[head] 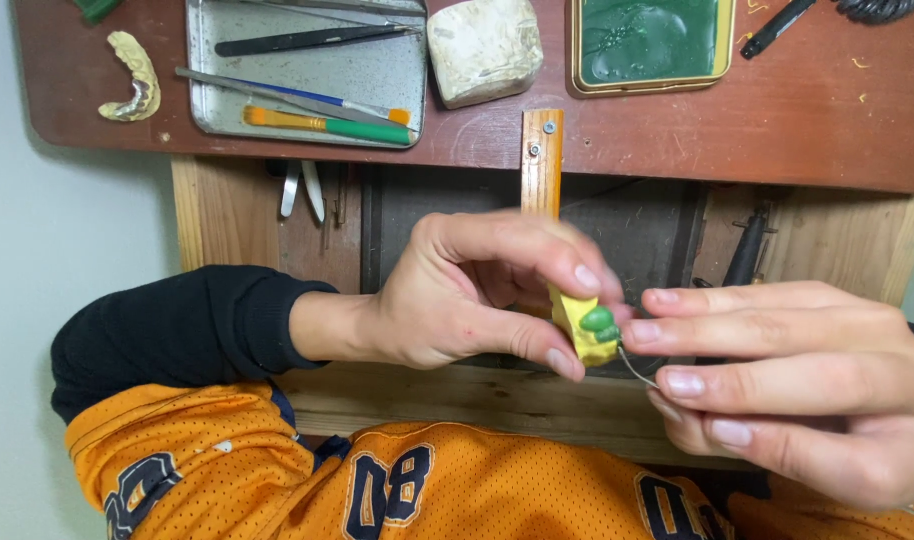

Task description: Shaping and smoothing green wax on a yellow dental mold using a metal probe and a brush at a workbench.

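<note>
Yellow model (580,325) pinched in left hand (457,295), steel tray (377,80) well beyond.

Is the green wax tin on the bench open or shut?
Open: the tin shows its green wax surface, with no lid over it.

tools (317,110) in tray (209,110); block (483,47) right of tray, on table (777,120).

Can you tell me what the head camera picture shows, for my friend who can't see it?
Two bare hands meet over a wooden bench: the left hand pinches a small yellow piece with green wax, and the right hand holds a thin metal tool against it. Behind them lie a metal tray of tools and a tin of green wax.
</note>
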